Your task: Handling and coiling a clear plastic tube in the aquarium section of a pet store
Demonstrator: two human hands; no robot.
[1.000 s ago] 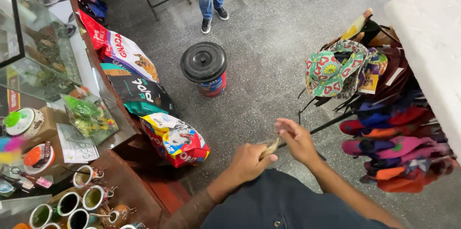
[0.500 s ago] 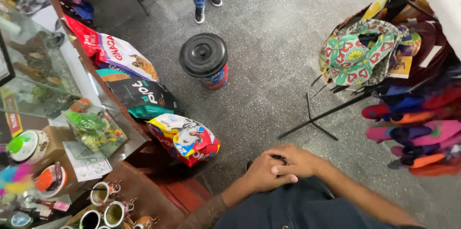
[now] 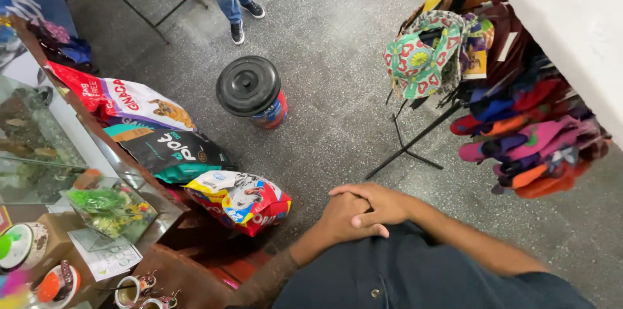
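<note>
I'm watching both hands sitting clasped together against the dark blue shirt: the right hand is lying over the left hand, fingers folded, grasping nothing else. Nearest them, a colourful pet food bag is lying on the floor, just beside the wooden counter.

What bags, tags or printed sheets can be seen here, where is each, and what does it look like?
Red and white pet food bag: farthest along the counter's foot, lying flat.
Black and teal pet food bag: middle of the row, lying flat.
Yellow, blue and red pet food bag: nearest the clasped hands, plump.
White printed sheet: on the counter, lower left.
Yellow card tag: hanging on the hat rack.
</note>
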